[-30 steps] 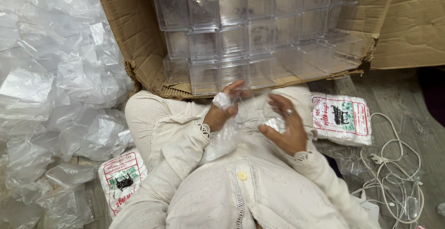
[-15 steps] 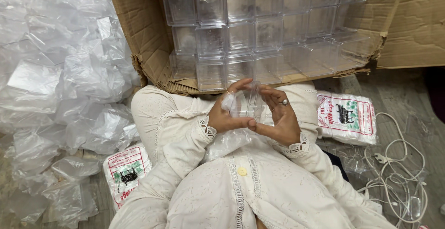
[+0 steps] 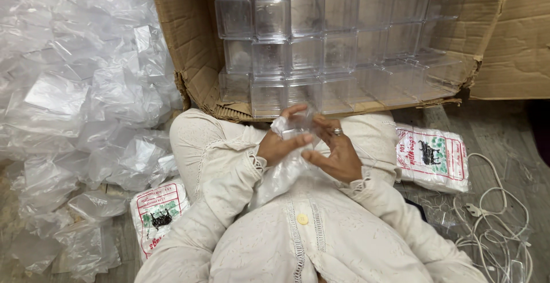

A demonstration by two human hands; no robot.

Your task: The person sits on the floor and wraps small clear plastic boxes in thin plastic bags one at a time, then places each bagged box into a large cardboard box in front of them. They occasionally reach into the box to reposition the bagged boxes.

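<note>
Head view: two hands worked a clear bag over the lap

Head camera looked straight down, and both hands met over the lap. The left hand (image 3: 281,145) was curled shut on the clear plastic bag (image 3: 281,174), fingers wrapped over its top. The right hand (image 3: 335,154) was half closed, thumb and fingers pinching the same bag from the other side, a ring showing on one finger. The bag hung crumpled between them, down against the cream tunic. Just ahead lay the open cardboard box (image 3: 189,48), stacked with clear plastic boxes (image 3: 321,42). A heap of loose plastic bags (image 3: 74,99) spread on the left. Printed packets (image 3: 432,157) lay on the floor, white cables (image 3: 492,225) beside them.
</note>
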